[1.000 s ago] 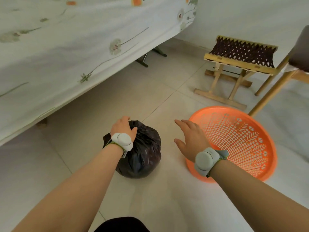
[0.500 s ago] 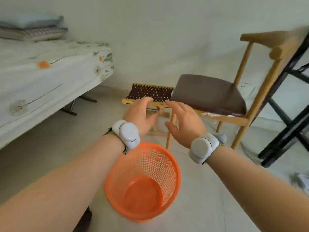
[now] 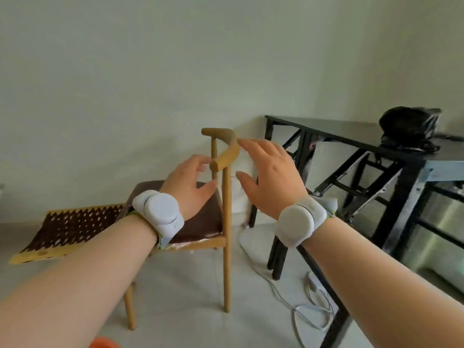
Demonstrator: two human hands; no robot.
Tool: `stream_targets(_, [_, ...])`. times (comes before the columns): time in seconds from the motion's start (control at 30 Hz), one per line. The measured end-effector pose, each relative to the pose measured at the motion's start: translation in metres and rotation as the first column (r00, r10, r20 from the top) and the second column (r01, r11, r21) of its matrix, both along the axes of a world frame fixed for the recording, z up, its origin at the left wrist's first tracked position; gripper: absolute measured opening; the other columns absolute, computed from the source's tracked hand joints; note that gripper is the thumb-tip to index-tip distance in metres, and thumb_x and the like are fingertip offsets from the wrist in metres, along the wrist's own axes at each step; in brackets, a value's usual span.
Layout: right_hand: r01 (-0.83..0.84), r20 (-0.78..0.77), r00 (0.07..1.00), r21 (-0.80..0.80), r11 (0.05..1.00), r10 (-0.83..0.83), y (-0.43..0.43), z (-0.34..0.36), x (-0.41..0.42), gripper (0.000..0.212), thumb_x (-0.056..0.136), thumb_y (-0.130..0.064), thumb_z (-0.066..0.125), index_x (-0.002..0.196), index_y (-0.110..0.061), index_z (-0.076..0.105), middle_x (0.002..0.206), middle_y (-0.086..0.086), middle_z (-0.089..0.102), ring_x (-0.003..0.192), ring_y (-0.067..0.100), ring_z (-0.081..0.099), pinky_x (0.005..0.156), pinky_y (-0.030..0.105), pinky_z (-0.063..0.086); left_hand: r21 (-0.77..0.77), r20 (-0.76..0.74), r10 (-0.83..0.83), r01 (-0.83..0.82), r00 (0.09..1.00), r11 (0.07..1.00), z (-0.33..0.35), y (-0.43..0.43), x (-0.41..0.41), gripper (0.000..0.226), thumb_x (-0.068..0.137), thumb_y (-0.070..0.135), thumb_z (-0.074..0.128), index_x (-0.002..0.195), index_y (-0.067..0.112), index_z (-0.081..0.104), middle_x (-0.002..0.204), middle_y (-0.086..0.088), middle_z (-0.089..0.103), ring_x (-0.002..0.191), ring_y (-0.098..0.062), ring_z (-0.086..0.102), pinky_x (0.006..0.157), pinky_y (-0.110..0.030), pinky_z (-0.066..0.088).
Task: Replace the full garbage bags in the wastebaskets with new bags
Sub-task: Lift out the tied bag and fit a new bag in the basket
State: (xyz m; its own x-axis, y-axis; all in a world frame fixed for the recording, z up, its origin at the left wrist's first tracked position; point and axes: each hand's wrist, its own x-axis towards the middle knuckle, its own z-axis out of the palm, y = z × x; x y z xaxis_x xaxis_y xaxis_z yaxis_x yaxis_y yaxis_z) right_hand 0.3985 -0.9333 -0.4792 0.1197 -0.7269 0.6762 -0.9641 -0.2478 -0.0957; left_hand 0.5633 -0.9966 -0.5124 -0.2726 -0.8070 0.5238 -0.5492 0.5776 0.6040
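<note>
Both my hands are raised in front of me and hold nothing. My left hand has loosely bent fingers, in front of the wooden chair's seat. My right hand is spread open beside the chair's backrest. Only a sliver of the orange wastebasket shows at the bottom edge. A black plastic bag lies bunched on the black table at the right. The full black garbage bag is out of view.
A wooden chair with a brown seat stands straight ahead. A low woven stool is at the left. The black metal table fills the right, with white cables on the floor under it.
My view swung up and right, away from the full bag and the wastebasket. My left hand let go of the tied bag and both hands rose, empty, toward the chair and table.
</note>
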Motion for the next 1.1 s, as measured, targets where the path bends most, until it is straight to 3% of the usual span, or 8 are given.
stream_targets(0.2, [0.254, 0.009, 0.967, 0.023, 0.967, -0.255, 0.009, 0.076, -0.089, 0.055, 0.092, -0.029, 0.050, 0.144, -0.026, 0.031, 0.147, -0.002, 0.036, 0.138, 0.022, 0.026, 0.112, 0.038, 0.021, 0.095, -0.003, -0.179, 0.178, 0.984, 0.979, 0.062, -0.013, -0.086, 0.047, 0.089, 0.031, 0.058, 0.132, 0.025, 0.040, 0.130, 0.005, 0.049, 0.117, -0.014, 0.050, 0.100, -0.038, 0.043])
stream_targets(0.27, [0.337, 0.042, 0.939, 0.076, 0.939, -0.340, 0.012, 0.098, -0.124, 0.055, 0.093, -0.030, 0.049, 0.144, -0.026, 0.030, 0.148, 0.000, 0.035, 0.139, 0.024, 0.025, 0.113, 0.040, 0.022, 0.131, 0.002, -0.228, 0.225, 0.974, 0.965, 0.080, -0.013, -0.109, 0.047, 0.090, 0.031, 0.057, 0.133, 0.026, 0.039, 0.129, 0.006, 0.049, 0.116, -0.012, 0.050, 0.099, -0.033, 0.041])
stream_targets(0.53, [0.576, 0.122, 0.747, 0.372, 0.728, -0.653, 0.022, 0.124, -0.248, 0.070, 0.090, -0.044, 0.055, 0.148, -0.031, 0.019, 0.156, 0.006, 0.014, 0.143, 0.033, 0.012, 0.115, 0.049, 0.022, 0.329, 0.049, -0.358, 0.324, 0.932, 0.887, 0.148, -0.021, -0.192, 0.048, 0.091, 0.027, 0.056, 0.135, 0.026, 0.038, 0.128, 0.007, 0.048, 0.117, -0.011, 0.048, 0.096, -0.025, 0.038])
stream_targets(0.8, [0.510, 0.165, 0.706, 0.556, 0.656, -0.689, 0.009, 0.158, -0.313, 0.101, 0.078, -0.054, 0.067, 0.146, -0.041, -0.006, 0.158, 0.005, -0.004, 0.144, 0.034, 0.004, 0.112, 0.046, 0.025, 0.567, 0.061, -0.422, 0.317, 0.905, 0.761, 0.188, -0.028, -0.286, 0.052, 0.090, 0.027, 0.057, 0.137, 0.027, 0.034, 0.134, 0.005, 0.045, 0.118, -0.011, 0.047, 0.093, -0.024, 0.038])
stream_targets(0.9, [0.437, 0.112, 0.726, 0.687, 0.580, -0.679, -0.010, 0.170, -0.336, 0.101, 0.073, -0.058, 0.068, 0.146, -0.044, 0.000, 0.158, 0.000, -0.009, 0.144, 0.033, 0.003, 0.106, 0.046, 0.035, 0.656, 0.040, -0.416, 0.290, 0.908, 0.697, 0.198, -0.030, -0.324, 0.053, 0.091, 0.026, 0.056, 0.139, 0.024, 0.033, 0.136, 0.001, 0.045, 0.121, -0.016, 0.049, 0.096, -0.028, 0.041])
stream_targets(0.97, [0.368, 0.057, 0.735, 0.804, 0.467, -0.676, -0.024, 0.171, -0.352, 0.096, 0.072, -0.060, 0.068, 0.145, -0.045, 0.007, 0.157, -0.003, -0.006, 0.141, 0.031, 0.012, 0.098, 0.043, 0.043, 0.714, 0.030, -0.374, 0.241, 0.927, 0.657, 0.203, -0.033, -0.350, 0.052, 0.092, 0.026, 0.055, 0.139, 0.024, 0.033, 0.134, -0.001, 0.046, 0.118, -0.017, 0.051, 0.095, -0.029, 0.042])
stream_targets(1.03, [0.359, -0.025, 0.759, 0.850, 0.386, -0.651, -0.032, 0.163, -0.355, 0.087, 0.075, -0.057, 0.067, 0.144, -0.043, 0.017, 0.155, -0.001, 0.006, 0.137, 0.030, 0.018, 0.092, 0.041, 0.046, 0.745, 0.022, -0.345, 0.214, 0.938, 0.632, 0.200, -0.032, -0.358, 0.051, 0.092, 0.026, 0.055, 0.139, 0.023, 0.034, 0.133, -0.002, 0.048, 0.114, -0.017, 0.053, 0.094, -0.031, 0.044])
stream_targets(1.1, [0.375, -0.050, 0.769, 0.843, 0.386, -0.638, -0.037, 0.156, -0.363, 0.072, 0.080, -0.047, 0.065, 0.142, -0.037, 0.029, 0.146, 0.002, 0.023, 0.131, 0.029, 0.023, 0.088, 0.038, 0.048, 0.779, 0.034, -0.338, 0.187, 0.941, 0.598, 0.195, -0.033, -0.368, 0.051, 0.092, 0.026, 0.054, 0.139, 0.023, 0.034, 0.133, -0.002, 0.049, 0.112, -0.017, 0.054, 0.094, -0.031, 0.045])
